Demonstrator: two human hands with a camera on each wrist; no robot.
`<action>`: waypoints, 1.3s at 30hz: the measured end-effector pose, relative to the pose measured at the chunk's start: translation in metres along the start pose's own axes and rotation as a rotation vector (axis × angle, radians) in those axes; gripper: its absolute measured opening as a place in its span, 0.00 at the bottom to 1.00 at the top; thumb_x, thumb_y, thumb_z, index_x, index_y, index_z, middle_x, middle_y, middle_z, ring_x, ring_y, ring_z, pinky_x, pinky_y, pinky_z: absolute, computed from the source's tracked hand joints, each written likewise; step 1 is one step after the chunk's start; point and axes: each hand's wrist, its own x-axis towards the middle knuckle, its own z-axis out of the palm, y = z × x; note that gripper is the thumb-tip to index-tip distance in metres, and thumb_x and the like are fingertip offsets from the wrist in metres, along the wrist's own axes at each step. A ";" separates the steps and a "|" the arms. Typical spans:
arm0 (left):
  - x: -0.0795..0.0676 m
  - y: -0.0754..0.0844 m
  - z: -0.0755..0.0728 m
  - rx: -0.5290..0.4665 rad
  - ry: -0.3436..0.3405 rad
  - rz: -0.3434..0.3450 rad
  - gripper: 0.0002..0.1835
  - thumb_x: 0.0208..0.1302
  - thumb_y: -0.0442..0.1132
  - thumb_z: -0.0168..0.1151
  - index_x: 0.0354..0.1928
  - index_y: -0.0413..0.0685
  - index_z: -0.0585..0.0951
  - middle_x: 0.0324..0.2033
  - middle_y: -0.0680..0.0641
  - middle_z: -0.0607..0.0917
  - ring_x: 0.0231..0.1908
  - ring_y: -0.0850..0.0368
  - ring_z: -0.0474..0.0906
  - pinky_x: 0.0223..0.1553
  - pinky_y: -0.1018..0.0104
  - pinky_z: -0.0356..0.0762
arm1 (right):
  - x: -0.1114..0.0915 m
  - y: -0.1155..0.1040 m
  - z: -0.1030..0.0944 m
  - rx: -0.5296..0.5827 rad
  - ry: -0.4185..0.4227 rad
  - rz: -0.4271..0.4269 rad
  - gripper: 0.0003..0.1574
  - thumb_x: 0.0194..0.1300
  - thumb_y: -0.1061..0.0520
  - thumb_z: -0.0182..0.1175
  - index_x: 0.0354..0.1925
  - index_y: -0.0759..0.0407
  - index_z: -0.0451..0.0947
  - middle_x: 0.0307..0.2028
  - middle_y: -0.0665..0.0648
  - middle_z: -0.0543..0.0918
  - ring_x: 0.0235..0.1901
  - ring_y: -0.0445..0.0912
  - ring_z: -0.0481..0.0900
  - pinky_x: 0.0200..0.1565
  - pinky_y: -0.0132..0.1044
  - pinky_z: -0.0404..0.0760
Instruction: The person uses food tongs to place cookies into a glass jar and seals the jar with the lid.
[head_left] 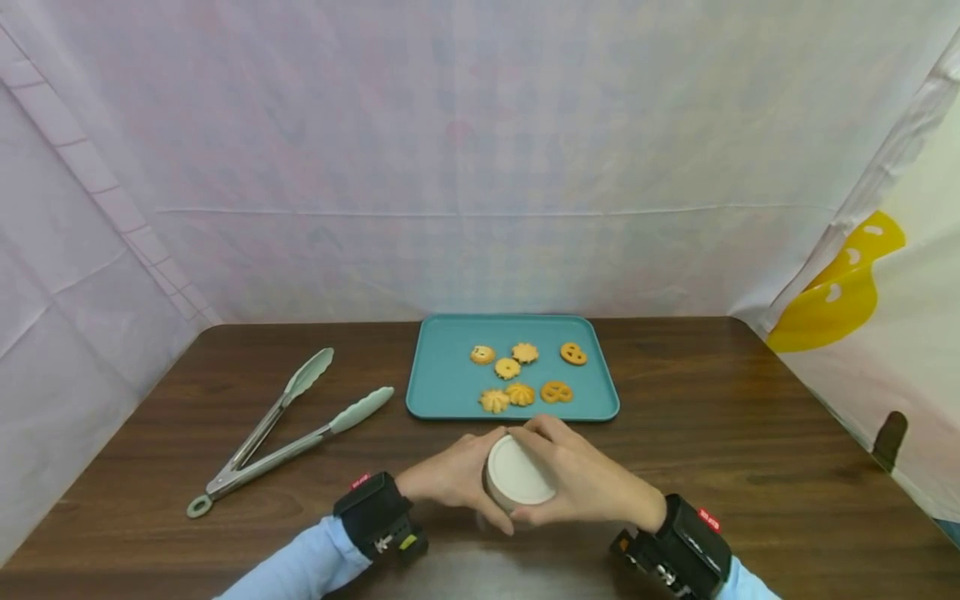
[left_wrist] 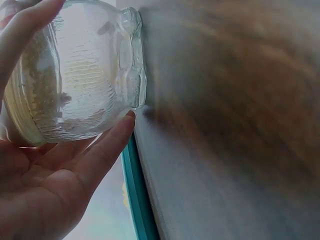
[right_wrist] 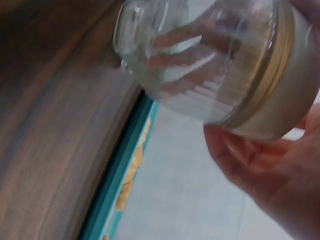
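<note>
Between both hands, close to the table's front, stands a clear glass jar (left_wrist: 85, 75) with a pale round lid (head_left: 519, 471). My left hand (head_left: 453, 475) grips the jar from the left, its fingers along the glass in the left wrist view. From the right, my right hand (head_left: 581, 475) holds the lid, thumb and fingers curled about its rim. The jar's base is at the tabletop; whether it touches cannot be told. Just beyond the hands lies a teal tray (head_left: 442, 375) bearing several cookies (head_left: 507, 368), some round, some pretzel-shaped.
On the left, metal tongs (head_left: 258, 446) with pale green tips lie spread on the dark wooden table (head_left: 720, 433). A white cloth (head_left: 480, 167) hangs behind the table. At the right side, a yellow shape (head_left: 832, 300) shows on the cloth.
</note>
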 end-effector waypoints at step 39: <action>0.002 -0.001 -0.001 0.002 -0.003 0.000 0.46 0.29 0.50 0.76 0.55 0.49 0.66 0.48 0.46 0.79 0.44 0.63 0.74 0.45 0.68 0.74 | -0.003 -0.019 0.012 -0.114 0.158 0.167 0.52 0.41 0.34 0.65 0.55 0.68 0.68 0.41 0.56 0.73 0.40 0.44 0.67 0.36 0.40 0.78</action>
